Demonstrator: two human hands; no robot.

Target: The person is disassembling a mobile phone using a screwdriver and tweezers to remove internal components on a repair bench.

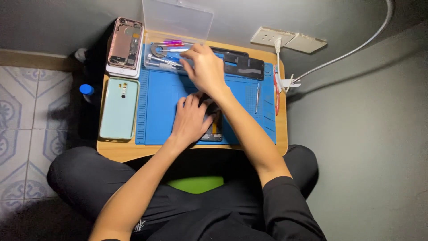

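Bright, even light falls from above on the blue mat (pixel 178 111), which shows crisp and saturated, while the floor and wall around the mat sink into dim grey. Left of the mat, soft shadows darken the tiled floor (pixel 26 116). The right hand (pixel 205 67) at the mat's far edge is slightly motion-blurred.

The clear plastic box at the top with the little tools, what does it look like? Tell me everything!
The clear plastic box sits at the back edge of the blue mat. Its see-through lid stands open, tipped up behind. Inside lie thin tools, some with purple and red handles. The right hand reaches over it, fingers touching the tools.
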